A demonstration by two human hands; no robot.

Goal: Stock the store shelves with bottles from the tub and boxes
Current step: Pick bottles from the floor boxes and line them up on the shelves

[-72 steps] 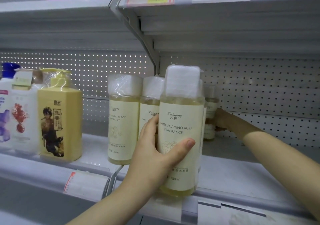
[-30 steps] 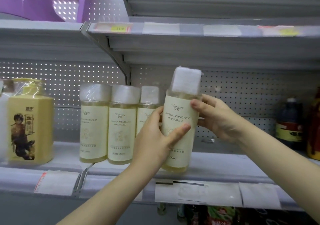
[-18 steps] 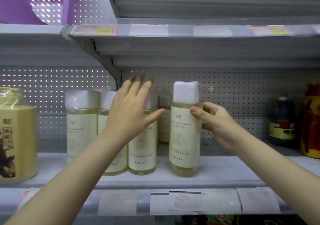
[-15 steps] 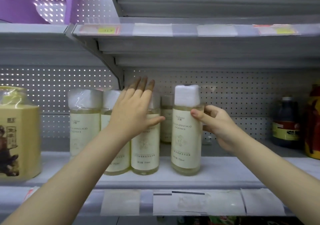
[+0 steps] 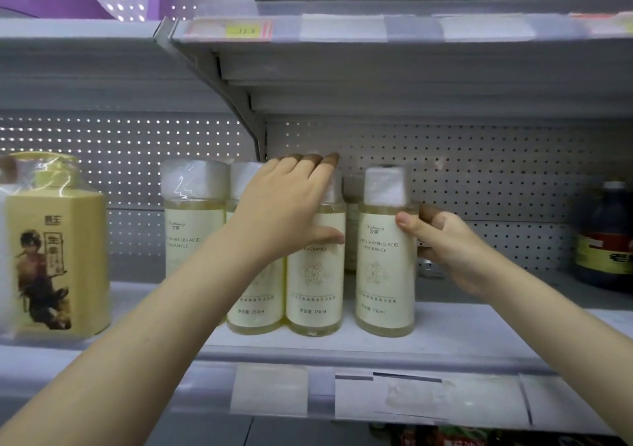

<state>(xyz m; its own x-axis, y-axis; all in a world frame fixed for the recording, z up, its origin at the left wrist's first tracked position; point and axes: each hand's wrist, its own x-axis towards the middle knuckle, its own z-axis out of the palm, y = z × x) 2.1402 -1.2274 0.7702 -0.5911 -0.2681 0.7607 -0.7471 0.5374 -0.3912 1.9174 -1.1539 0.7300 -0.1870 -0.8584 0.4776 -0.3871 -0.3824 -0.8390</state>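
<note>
**When the last bottle stands in line: both hands at the shelf**

Whereas a second ago both hands held the end bottle point(image 5: 383, 267) tilted, it now stands upright on the shelf point(image 5: 462, 329). It closes the right end of the row, just beside the third bottle point(image 5: 315, 281), with a narrow gap between them. The right hand point(image 5: 445, 243) grips the end bottle near its shoulder, with the thumb on the front label and the fingers curled behind. The left hand point(image 5: 287, 209), whose fingers were raised above the caps half a second ago, has come down. It lies open, with straight fingers over the cap of the third bottle and the thumb across its label. Another bottle point(image 5: 351, 226) stands further back, seen in the gap. A yellow bottle point(image 5: 58, 250) stands well apart at the left and a dark bottle point(image 5: 604, 240) well apart at the right.
</note>
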